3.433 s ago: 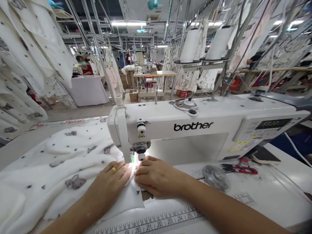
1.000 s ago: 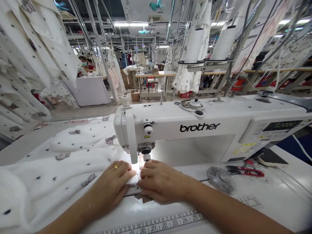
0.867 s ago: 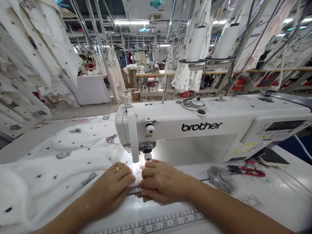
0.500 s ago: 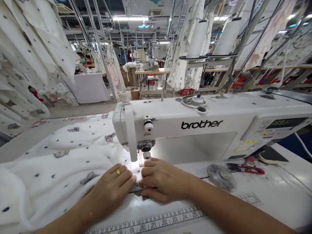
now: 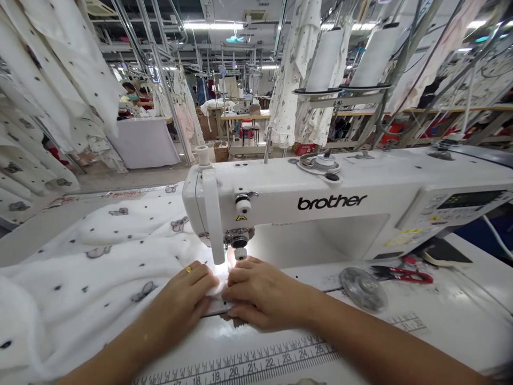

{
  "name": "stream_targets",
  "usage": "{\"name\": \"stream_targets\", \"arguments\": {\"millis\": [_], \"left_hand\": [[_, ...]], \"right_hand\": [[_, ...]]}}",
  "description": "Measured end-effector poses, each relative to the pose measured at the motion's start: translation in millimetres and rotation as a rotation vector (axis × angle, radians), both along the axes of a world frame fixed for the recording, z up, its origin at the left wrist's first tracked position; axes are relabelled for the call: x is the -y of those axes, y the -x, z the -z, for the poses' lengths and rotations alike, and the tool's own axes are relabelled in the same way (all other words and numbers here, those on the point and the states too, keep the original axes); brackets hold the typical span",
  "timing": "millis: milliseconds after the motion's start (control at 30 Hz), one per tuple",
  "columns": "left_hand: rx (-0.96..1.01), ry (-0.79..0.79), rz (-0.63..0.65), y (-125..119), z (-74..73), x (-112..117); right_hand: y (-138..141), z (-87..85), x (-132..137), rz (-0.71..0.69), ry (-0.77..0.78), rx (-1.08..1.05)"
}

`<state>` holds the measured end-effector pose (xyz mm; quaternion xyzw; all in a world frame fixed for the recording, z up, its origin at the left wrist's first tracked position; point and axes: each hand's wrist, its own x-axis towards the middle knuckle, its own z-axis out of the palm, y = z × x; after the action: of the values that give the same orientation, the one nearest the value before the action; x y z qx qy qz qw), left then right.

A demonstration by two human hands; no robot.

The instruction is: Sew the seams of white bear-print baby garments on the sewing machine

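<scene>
White fleecy fabric [image 5: 132, 267] printed with dark specks and small animal figures spreads over the table to the left and runs under the head of the white sewing machine [image 5: 276, 198]. Just before the needle area, which glows under the machine lamp, my left hand [image 5: 186, 291] grips the fabric with its fingers curled. A yellow ring sits on one of its fingers. Close beside it on the right, my right hand [image 5: 264, 294] pinches the fabric edge, fingertips near the presser foot. The needle and the pinched edge are partly hidden by my fingers and the machine head.
On the table right of my hands lie a clear round dish [image 5: 364, 289] and red-handled thread snips [image 5: 404, 274]. A printed ruler scale [image 5: 252, 366] runs along the front. Thread cones [image 5: 324, 61] stand behind the machine. Printed garments [image 5: 52, 69] hang left; a person sits far back.
My left hand has shifted slightly up and left, its fingers nearer the needle. My right hand has moved a little left. The fabric looks almost unchanged, and the view has shifted slightly.
</scene>
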<state>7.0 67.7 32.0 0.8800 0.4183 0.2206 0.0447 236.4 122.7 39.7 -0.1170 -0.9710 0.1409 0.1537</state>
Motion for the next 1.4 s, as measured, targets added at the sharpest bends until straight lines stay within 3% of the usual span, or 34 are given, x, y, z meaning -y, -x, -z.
{"name": "stream_targets", "arguments": {"millis": [133, 200, 533, 967, 1200, 1400], "left_hand": [[-0.121, -0.332, 0.056, -3.8, -0.8, -2.4], [-0.204, -0.391, 0.098, -6.1, -0.4, -3.3], [-0.074, -0.089, 0.176, 0.8, -5.7, 2.4], [0.008, -0.051, 0.205, -2.4, -5.4, 0.3], [-0.059, -0.042, 0.178, -2.5, -8.7, 2.1], [-0.084, -0.022, 0.102, 0.3, -9.7, 3.9]], "right_hand": [[-0.8, -1.1, -1.6, -0.021, 0.017, -0.006], [-1.2, 0.3, -2.5, -0.033, 0.010, -0.004], [-5.7, 0.1, -9.4, -0.111, -0.088, 0.003], [-7.2, 3.8, -11.2, -0.127, -0.008, -0.027], [-8.1, -3.0, -16.5, 0.058, -0.094, -0.154], [-5.6, -1.5, -16.6, 0.063, -0.027, -0.014]]}}
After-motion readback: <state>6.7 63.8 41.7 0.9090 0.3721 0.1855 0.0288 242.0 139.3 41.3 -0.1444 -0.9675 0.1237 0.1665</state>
